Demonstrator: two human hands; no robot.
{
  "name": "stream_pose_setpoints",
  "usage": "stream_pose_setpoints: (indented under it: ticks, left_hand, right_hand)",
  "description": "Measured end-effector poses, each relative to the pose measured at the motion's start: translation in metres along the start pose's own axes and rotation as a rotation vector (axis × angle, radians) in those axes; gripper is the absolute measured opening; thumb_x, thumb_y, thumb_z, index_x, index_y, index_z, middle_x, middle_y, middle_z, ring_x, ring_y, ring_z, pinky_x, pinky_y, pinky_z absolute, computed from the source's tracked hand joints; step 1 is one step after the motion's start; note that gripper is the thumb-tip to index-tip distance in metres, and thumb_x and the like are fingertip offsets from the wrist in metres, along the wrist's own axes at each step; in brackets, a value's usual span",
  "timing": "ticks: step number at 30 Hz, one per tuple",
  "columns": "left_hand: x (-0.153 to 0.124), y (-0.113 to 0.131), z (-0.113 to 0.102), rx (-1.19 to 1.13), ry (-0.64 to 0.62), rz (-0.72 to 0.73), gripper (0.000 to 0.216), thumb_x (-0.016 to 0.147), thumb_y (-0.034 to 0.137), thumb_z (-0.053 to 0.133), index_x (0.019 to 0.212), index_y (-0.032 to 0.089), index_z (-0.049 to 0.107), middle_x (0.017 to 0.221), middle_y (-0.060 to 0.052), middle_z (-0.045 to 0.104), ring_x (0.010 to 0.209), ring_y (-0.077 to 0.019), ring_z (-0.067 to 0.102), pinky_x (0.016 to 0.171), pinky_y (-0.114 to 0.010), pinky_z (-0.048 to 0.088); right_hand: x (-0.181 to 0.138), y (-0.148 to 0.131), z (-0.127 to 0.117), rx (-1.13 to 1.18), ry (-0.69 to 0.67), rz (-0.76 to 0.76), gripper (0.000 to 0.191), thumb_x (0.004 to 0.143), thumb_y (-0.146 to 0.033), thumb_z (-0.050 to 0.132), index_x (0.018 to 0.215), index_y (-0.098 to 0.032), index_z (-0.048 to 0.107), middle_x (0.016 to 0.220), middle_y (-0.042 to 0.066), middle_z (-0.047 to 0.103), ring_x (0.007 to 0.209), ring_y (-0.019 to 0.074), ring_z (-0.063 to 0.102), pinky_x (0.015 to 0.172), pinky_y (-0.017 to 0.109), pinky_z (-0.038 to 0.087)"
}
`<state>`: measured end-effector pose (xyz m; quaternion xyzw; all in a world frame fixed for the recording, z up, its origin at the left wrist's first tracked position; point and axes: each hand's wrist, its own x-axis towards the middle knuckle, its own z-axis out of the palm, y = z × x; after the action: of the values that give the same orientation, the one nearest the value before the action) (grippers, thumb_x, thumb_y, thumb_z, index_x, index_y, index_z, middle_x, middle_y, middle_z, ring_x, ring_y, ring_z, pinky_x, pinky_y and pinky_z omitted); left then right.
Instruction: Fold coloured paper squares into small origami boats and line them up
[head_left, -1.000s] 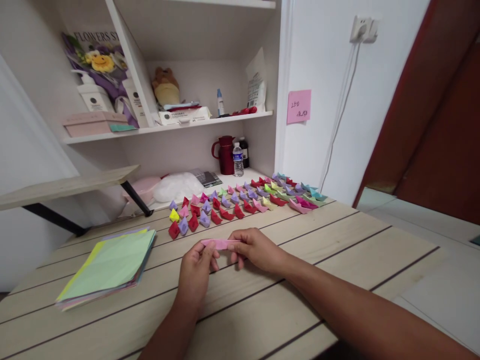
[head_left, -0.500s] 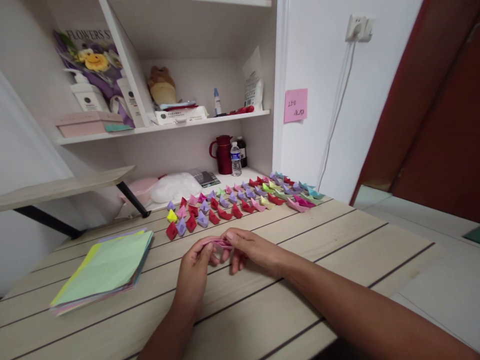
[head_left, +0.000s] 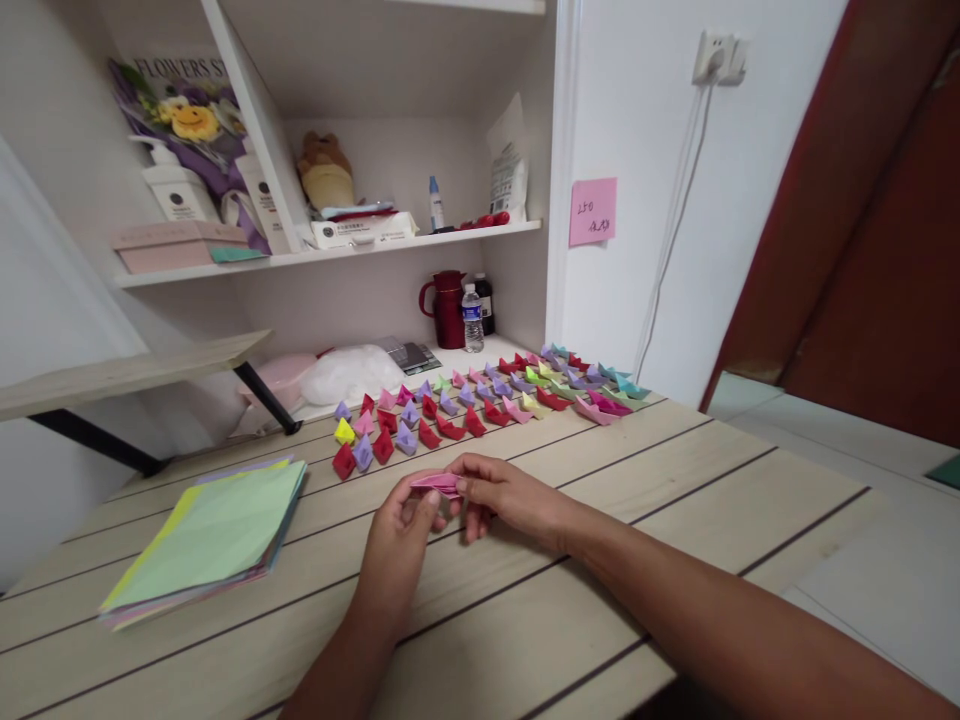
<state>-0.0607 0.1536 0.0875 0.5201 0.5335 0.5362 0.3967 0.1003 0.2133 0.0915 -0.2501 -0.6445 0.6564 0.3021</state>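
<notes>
Both hands hold a small folded piece of pink paper (head_left: 441, 484) just above the table. My left hand (head_left: 401, 525) pinches its left end, the thumb in front and the fingers behind. On the right end, the thumb and fingers of my right hand (head_left: 502, 496) are closed. The fingers partly cover the paper, so its full folded shape cannot be made out. Beyond the hands stand several rows of small folded paper boats (head_left: 450, 428) in red, purple, pink, yellow, green and blue.
A stack of coloured paper (head_left: 210, 540), light green on top, lies left on the slatted table (head_left: 585, 640). Behind are a small raised shelf (head_left: 135, 370), a plastic bag (head_left: 349, 375), a red jug (head_left: 449, 310) and a water bottle (head_left: 472, 320). The table's edge runs along the right.
The pink paper has turned so that more of its flat side faces me. My left hand has shifted slightly right; the boats and paper stack stay where they were.
</notes>
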Motion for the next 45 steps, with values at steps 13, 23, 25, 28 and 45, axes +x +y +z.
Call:
stream_pose_setpoints:
  ticks: [13, 23, 25, 28, 45]
  left_hand:
    - [0.002, 0.002, 0.003, 0.034, 0.037, -0.037, 0.039, 0.081, 0.054, 0.056, 0.088, 0.017, 0.063, 0.063, 0.002, 0.058, 0.053, -0.0124, 0.055, 0.057, -0.026, 0.044]
    - [0.004, -0.002, 0.002, 0.088, 0.040, -0.043, 0.036, 0.078, 0.053, 0.056, 0.071, 0.019, 0.060, 0.061, 0.001, 0.060, 0.050, -0.0121, 0.054, 0.055, -0.025, 0.043]
    - [0.004, -0.002, 0.002, 0.096, 0.037, -0.044, 0.035, 0.077, 0.053, 0.058, 0.072, 0.019, 0.062, 0.060, 0.002, 0.060, 0.050, -0.0122, 0.054, 0.055, -0.026, 0.043]
    - [0.003, -0.001, 0.002, 0.101, 0.043, -0.048, 0.033, 0.077, 0.051, 0.058, 0.077, 0.018, 0.063, 0.061, 0.002, 0.061, 0.051, -0.0122, 0.055, 0.055, -0.025, 0.043]
    - [0.001, 0.002, 0.004, 0.188, 0.076, -0.062, 0.030, 0.075, 0.047, 0.056, 0.072, 0.018, 0.064, 0.055, 0.002, 0.060, 0.044, -0.0112, 0.051, 0.049, -0.024, 0.040]
  right_hand:
    - [-0.002, 0.003, -0.002, -0.151, 0.023, -0.016, 0.029, 0.091, -0.048, 0.057, 0.096, -0.018, 0.058, 0.072, -0.003, 0.060, 0.046, 0.0060, 0.054, 0.044, 0.018, 0.036]
    - [0.000, 0.004, -0.004, -0.177, 0.098, -0.034, 0.036, 0.092, -0.055, 0.051, 0.104, -0.021, 0.055, 0.071, -0.002, 0.061, 0.048, 0.0102, 0.057, 0.047, 0.022, 0.039]
    - [0.000, 0.002, -0.004, -0.206, 0.120, -0.065, 0.036, 0.092, -0.055, 0.050, 0.103, -0.021, 0.056, 0.075, -0.002, 0.061, 0.053, 0.0108, 0.057, 0.051, 0.023, 0.041]
    - [-0.003, -0.003, -0.003, -0.284, 0.174, -0.137, 0.032, 0.091, -0.052, 0.054, 0.103, -0.022, 0.059, 0.085, 0.000, 0.060, 0.070, 0.0140, 0.058, 0.065, 0.028, 0.046]
    - [-0.007, -0.004, -0.004, -0.609, 0.204, -0.421, 0.016, 0.074, -0.017, 0.078, 0.086, -0.022, 0.068, 0.122, 0.005, 0.050, 0.121, 0.0216, 0.050, 0.107, 0.039, 0.037]
